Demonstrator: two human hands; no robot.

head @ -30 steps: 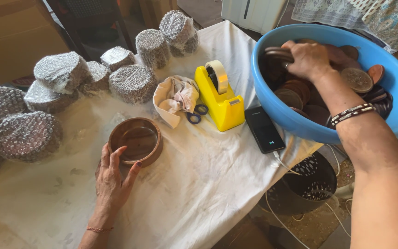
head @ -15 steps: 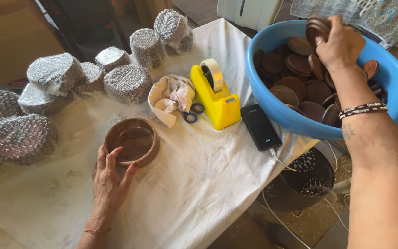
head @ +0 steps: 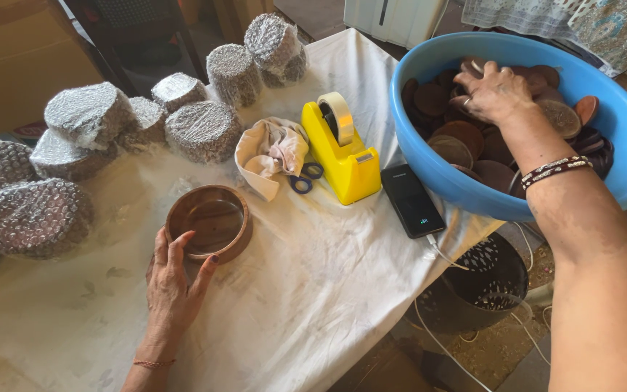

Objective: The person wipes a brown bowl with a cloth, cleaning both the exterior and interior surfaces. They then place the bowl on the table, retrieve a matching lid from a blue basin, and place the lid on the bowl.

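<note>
My left hand (head: 174, 284) lies flat on the white cloth, its spread fingertips touching the near rim of an empty round wooden bowl (head: 210, 220). My right hand (head: 493, 91), with a beaded bracelet at the wrist, reaches into the big blue basin (head: 622, 127) at the table's right edge. Its fingers curl over a brown wooden disc (head: 473, 67) at the far side of the pile of several such discs (head: 466, 138).
Several bubble-wrapped round bundles (head: 201, 129) line the left and back of the table. A crumpled cloth (head: 273, 151), blue-handled scissors (head: 305, 178), a yellow tape dispenser (head: 342, 156) and a black phone (head: 411, 199) with a cable lie mid-table. A black colander (head: 484, 287) sits below.
My right hand lifted a disc above the basin, then came back down onto the pile. My left hand has stayed at the bowl.
</note>
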